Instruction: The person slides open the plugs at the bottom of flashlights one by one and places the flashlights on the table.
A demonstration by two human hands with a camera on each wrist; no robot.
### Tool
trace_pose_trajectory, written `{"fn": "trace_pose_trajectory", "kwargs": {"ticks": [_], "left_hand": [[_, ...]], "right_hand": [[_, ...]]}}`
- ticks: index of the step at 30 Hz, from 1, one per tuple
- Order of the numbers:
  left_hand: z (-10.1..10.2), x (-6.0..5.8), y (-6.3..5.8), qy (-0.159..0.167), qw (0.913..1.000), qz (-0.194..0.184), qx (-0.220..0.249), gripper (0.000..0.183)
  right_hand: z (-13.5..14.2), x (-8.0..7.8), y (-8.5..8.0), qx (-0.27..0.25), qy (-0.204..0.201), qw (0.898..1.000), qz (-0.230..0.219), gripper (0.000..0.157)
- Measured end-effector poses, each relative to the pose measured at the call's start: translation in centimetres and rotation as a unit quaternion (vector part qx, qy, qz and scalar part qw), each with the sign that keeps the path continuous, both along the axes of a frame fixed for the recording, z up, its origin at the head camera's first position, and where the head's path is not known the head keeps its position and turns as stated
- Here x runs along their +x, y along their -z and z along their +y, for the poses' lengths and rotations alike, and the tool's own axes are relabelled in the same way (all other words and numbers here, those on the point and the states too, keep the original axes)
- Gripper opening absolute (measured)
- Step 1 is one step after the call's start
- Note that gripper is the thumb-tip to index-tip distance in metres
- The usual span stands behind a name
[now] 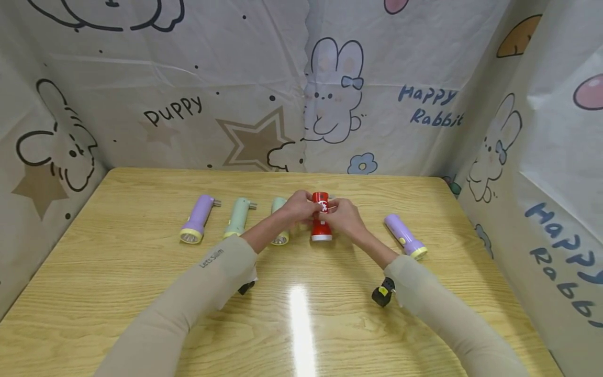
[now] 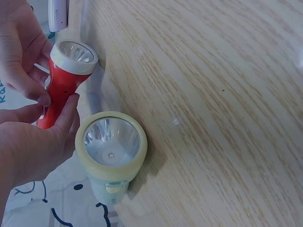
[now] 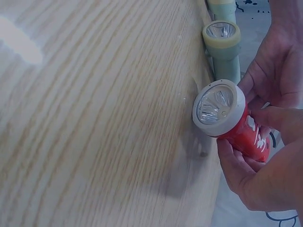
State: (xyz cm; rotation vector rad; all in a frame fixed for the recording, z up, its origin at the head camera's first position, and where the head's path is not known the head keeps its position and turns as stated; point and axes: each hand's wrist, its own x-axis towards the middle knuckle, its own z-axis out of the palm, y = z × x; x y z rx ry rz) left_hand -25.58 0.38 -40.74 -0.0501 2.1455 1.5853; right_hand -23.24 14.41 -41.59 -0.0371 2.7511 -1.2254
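A red flashlight [image 1: 322, 228] with a white rim and white markings is held between both hands, its lens end toward me. My left hand [image 1: 300, 206] grips it from the left side, thumb on the body. From the right, my right hand [image 1: 347, 215] pinches the same body with thumb and fingers. In the right wrist view the red flashlight [image 3: 242, 137] shows its clear lens and reflector. Close by the left hand lies a green flashlight [image 1: 280, 239] with a pale yellow rim, partly covered by the left forearm in the head view.
Further left on the wooden table [image 1: 141, 293] lie another green flashlight [image 1: 239, 213] and a purple flashlight [image 1: 201, 210], both with plug prongs out. A second purple flashlight [image 1: 402, 233] lies to the right. Printed cloth [image 1: 198, 141] walls the back and sides.
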Motion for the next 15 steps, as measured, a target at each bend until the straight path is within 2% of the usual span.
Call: {"fn": "trace_pose_trajectory", "kwargs": {"ticks": [8,15], "left_hand": [[0.07,0.07,0.25,-0.010,0.9991,0.021,-0.037,0.035],[-0.16,0.08,0.08,-0.011,0.9998,0.006,-0.016,0.038]], "right_hand": [[-0.18,-0.16,0.08,0.015,-0.002,1.000,-0.010,0.039],[-0.34,-0.05,-0.04,0.019,-0.004,1.000,-0.018,0.034]]}}
